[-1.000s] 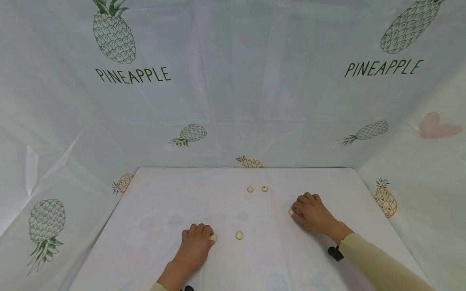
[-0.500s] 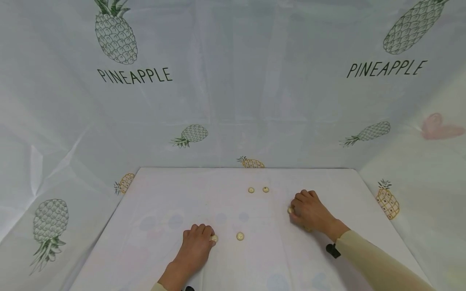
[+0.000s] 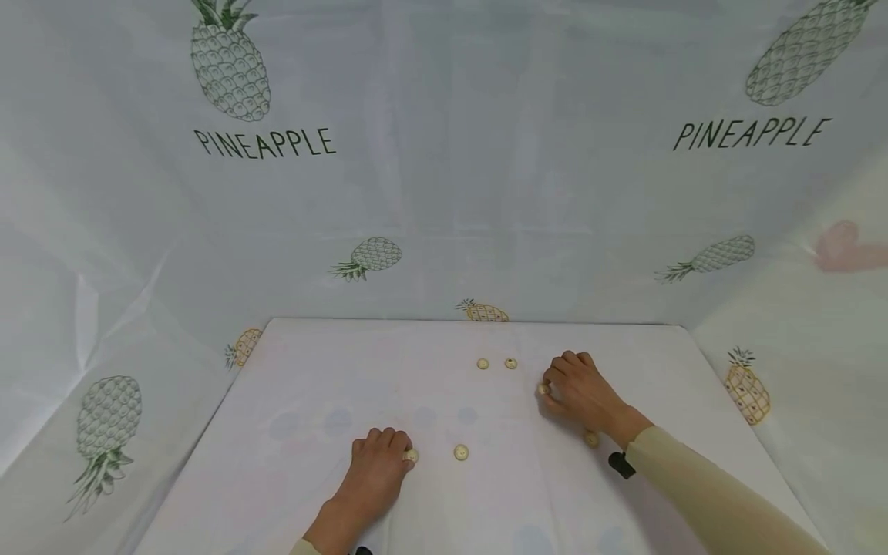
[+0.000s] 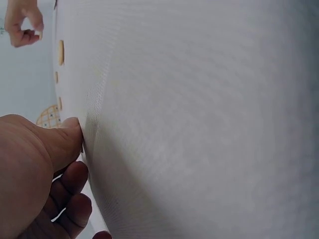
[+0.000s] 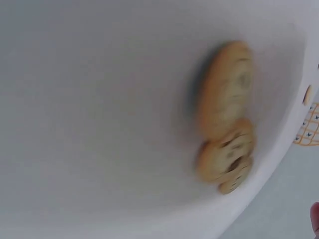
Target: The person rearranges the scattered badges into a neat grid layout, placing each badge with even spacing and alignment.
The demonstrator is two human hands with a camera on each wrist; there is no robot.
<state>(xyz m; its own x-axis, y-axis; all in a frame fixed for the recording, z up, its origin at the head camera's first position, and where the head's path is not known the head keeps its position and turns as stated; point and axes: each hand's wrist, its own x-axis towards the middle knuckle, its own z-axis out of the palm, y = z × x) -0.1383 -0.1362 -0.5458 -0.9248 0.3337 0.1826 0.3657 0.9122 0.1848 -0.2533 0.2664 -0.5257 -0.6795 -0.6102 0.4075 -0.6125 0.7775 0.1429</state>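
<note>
My left hand (image 3: pixel 375 470) is low over the table left of centre, thumb and fingertips at a small round yellowish disc (image 3: pixel 411 455). In the left wrist view the thumb (image 4: pixel 65 139) and curled fingers press near the surface, and that disc is hidden. My right hand (image 3: pixel 579 393) pinches a similar disc (image 3: pixel 544 390) at its thumb side, to the right of centre. Another disc (image 3: pixel 591 438) lies beneath the right wrist. Up close in the right wrist view, a blurred disc (image 5: pixel 227 94) with face-like marks adjoins two others; only a fingertip (image 5: pixel 315 216) shows at the edge.
Between the hands lies a single disc (image 3: pixel 461 452). Farther back, a plain disc (image 3: pixel 482 363) and a disc with a dark centre mark (image 3: pixel 511 363) sit side by side. A white cloth covers the table (image 3: pixel 312 370); a pineapple-print sheet (image 3: pixel 444 154) hangs behind and at the sides.
My right hand has moved left and away from me with its disc, uncovering more of the disc under the wrist. The left hand has stayed put; the view has shifted slightly.
</note>
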